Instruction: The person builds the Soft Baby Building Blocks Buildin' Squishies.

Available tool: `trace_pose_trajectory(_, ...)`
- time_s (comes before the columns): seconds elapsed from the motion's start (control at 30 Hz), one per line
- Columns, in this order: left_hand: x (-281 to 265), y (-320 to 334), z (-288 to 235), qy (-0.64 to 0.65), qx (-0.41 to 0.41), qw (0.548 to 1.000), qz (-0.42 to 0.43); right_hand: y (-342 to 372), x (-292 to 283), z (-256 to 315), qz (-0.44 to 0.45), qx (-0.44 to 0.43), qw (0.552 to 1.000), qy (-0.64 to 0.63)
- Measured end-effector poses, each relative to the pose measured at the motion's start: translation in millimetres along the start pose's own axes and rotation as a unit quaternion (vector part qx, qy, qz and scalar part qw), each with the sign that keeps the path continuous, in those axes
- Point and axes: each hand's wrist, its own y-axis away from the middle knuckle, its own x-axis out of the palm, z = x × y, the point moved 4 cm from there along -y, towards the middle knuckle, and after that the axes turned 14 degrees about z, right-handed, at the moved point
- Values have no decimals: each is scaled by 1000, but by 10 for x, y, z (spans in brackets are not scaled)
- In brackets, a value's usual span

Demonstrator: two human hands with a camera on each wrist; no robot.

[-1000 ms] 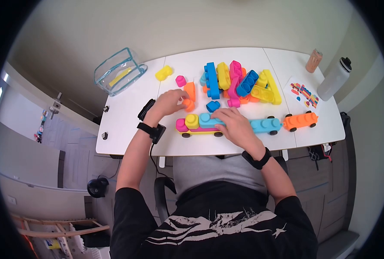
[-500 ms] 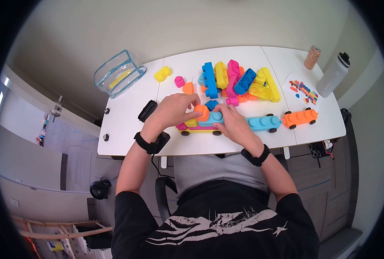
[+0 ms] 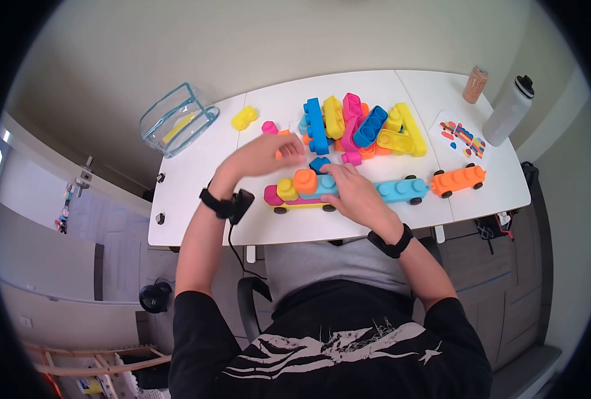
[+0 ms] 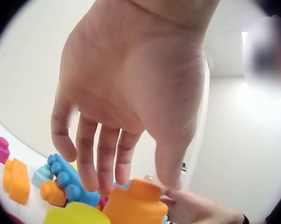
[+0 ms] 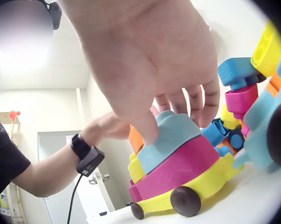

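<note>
A toy wagon with a yellow wheeled base (image 5: 210, 173) carries a magenta layer (image 5: 177, 161). A light blue block (image 5: 170, 140) lies on top of that, with a small yellow block (image 3: 286, 189) and a magenta block (image 3: 271, 194) at its left end. One orange block (image 3: 305, 181) sits high on the stack. My right hand (image 3: 360, 194) holds the light blue block between thumb and fingers. Fingers spread and nothing in its grasp, my left hand (image 4: 131, 84) hovers behind and left of the orange block, near loose blocks.
Behind the wagon stands a heap of large blocks, including a blue one (image 3: 315, 126) and a yellow triangular one (image 3: 412, 133). A light blue wagon (image 3: 402, 191) and an orange wagon (image 3: 458, 181) extend right. Farther out are a clear bag (image 3: 179, 120), a picture card (image 3: 465, 139) and a bottle (image 3: 509, 112).
My left hand brought the orange block from the table onto the stack, let it go and drew back up and left. The right hand stayed on the light blue block.
</note>
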Motion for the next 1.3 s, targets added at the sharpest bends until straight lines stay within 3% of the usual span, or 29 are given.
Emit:
trace_pose_trajectory(0.13, -245, -457, 633, 7, -42, 999, -30, 43, -110, 60, 12, -1, 1000, 28)
trace_pose_trajectory(0.2, -227, -661, 866, -120, -115, 986, 15, 58, -136, 67, 21, 0, 999, 40)
trace_pose_trajectory(0.33, -67, -1028, 1178, -236, -196, 951, 44, 67, -172, 69, 49, 13, 998, 37)
trace_pose_trajectory(0.43, 1, -1202, 1176, -267, -234, 931, 87, 79, -125, 26, 59, 28, 997, 39)
trace_pose_trajectory(0.57, 35, -1200, 1084, -288, -251, 922, 65, 101, -127, 28, 45, 16, 998, 41)
trace_pose_trajectory(0.9, -361, -514, 823, -210, -159, 962, -72, 117, -89, 10, 46, 20, 996, 69)
trace_pose_trajectory(1.13, -376, -77, -12, -128, -110, 983, -69, 105, -95, -27, 38, 36, 998, 39)
trace_pose_trajectory(1.2, -268, -8, -321, -93, -22, 993, -64, 94, -56, -69, 30, 35, 998, 34)
trace_pose_trajectory(1.3, -46, 6, -621, -126, 1, 992, -28, 83, -47, -111, 21, 47, 999, 2)
